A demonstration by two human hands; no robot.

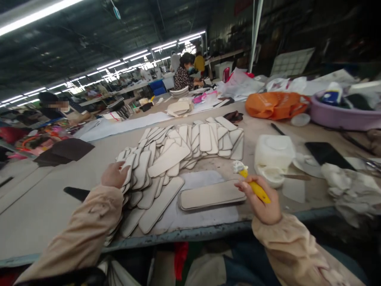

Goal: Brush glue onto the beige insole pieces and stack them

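Just left of the right hand point(263, 202), which is closed around a yellow-handled glue brush point(253, 184), a flat oblong insole piece point(211, 194) lies on the workbench point(44, 206). Farther left, the left hand point(114, 174) rests with fingers curled on the overlapping spread of insole pieces point(178, 151). Beyond the brush stands a white glue tub point(274, 153).

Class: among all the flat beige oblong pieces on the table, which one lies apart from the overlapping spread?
The flat beige oblong piece beside the right hand, lying alone.
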